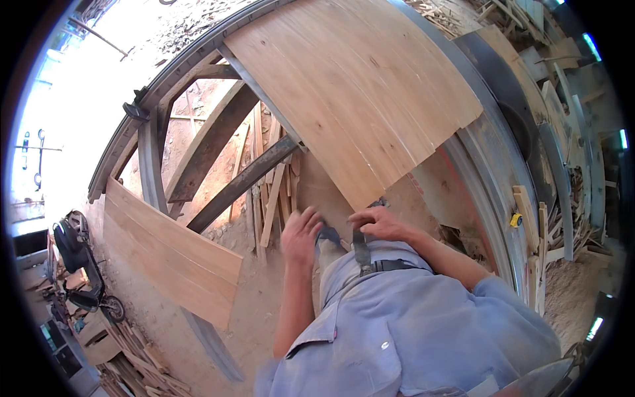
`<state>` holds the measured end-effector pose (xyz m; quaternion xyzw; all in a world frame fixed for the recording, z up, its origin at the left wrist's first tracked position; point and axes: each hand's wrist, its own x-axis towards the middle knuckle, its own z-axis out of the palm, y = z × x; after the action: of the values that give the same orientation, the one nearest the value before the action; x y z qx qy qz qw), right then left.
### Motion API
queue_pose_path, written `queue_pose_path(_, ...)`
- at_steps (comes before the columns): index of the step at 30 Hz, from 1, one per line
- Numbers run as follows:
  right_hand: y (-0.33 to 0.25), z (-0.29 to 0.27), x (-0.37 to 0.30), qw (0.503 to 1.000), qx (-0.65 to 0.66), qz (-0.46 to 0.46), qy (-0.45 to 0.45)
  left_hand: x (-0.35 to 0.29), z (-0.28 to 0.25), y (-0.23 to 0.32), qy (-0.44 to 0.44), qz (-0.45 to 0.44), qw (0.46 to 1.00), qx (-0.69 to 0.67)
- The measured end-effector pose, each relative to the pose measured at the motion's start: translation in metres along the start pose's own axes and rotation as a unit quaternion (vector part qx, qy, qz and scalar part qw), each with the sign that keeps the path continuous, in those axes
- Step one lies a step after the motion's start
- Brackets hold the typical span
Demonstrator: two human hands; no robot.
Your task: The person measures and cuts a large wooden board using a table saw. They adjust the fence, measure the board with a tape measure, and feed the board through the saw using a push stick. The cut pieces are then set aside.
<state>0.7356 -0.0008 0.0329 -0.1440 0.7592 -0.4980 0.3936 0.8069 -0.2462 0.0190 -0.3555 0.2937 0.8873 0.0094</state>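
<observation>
In front of my waist, my right hand (382, 223) has its fingers bent round the free upper end of a dark belt strap (362, 250). The strap runs down to the belt (397, 266) on my blue work clothes. My left hand (301, 235) is raised to the left of the strap, loosely bent, with no object visible in it. Just beyond my right hand is the near corner of a large wooden panel (350, 92), lying on a metal saw-table frame. A second wooden panel (175, 255) slopes down at the left.
Dark metal beams (245, 182) cross the open frame, with wooden strips (272, 205) on the ground under it. A long metal rail (486, 172) runs along the right, near a yellow tape measure (516, 220). A scooter (86, 268) stands at far left by scrap wood (135, 351).
</observation>
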Motion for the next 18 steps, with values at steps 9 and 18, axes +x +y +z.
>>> queue_pose_path(9,0.026,-0.106,-0.085,0.936,-0.114,-0.054,0.329,0.087,0.089,-0.073,-0.018,0.035,0.993,0.111)
queue_pose_path(18,0.148,-0.236,-0.164,0.782,-0.379,0.019,0.494,0.071,0.097,-0.076,-0.023,0.054,0.992,0.111)
